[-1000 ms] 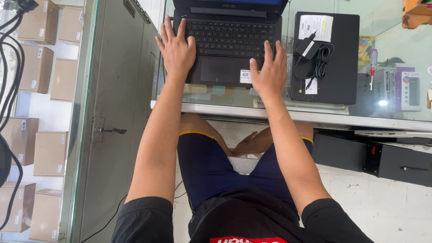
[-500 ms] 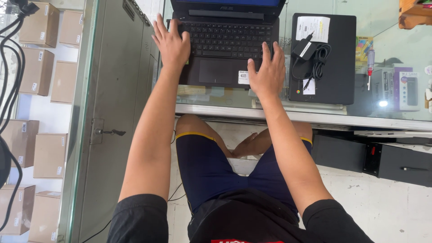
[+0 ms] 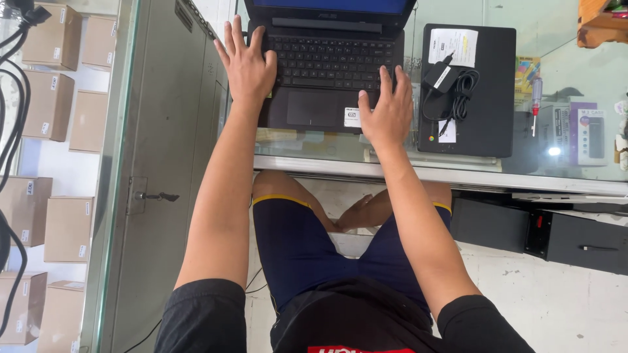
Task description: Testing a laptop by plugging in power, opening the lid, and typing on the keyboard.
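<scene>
- Laptop (image 3: 327, 72), dark matte shell, lid open, sits at the far edge of the glass worktop (image 3: 458, 173), left of its middle; only the bottom strip of the screen is in view.
- Left hand (image 3: 247, 62): open, fingers spread, flat on the left edge of the keyboard deck, fingertips up by the hinge. It grips nothing.
- Right hand (image 3: 389, 108): open, palm on the deck's near right corner beside the touchpad (image 3: 313, 108), fingertips on the lower right keys. It grips nothing either.
- Step, as I judge it: hands bracing or squaring the machine on the worktop, not typing; the spread is too wide for key work.
- Any shift from here calls for even pressure on both sides. Smooth glass under a plastic base probably slides easily, so light force is enough.
- Second laptop (image 3: 468, 88), closed, black, flat slab, lies just right of the open one, apart from it.
- Charger brick with coiled black cable (image 3: 451, 82) and a white paper slip (image 3: 454, 46) lie on its lid.
- Screwdriver (image 3: 536, 95) with a red handle appears further right; I cannot tell whether it is on the glass or on a shelf beneath.
- Grey metal cabinet (image 3: 170, 163) with a key in its lock stands at the left edge.
- Cardboard boxes (image 3: 52, 98), plain brown, are stacked behind glass further left.
</scene>
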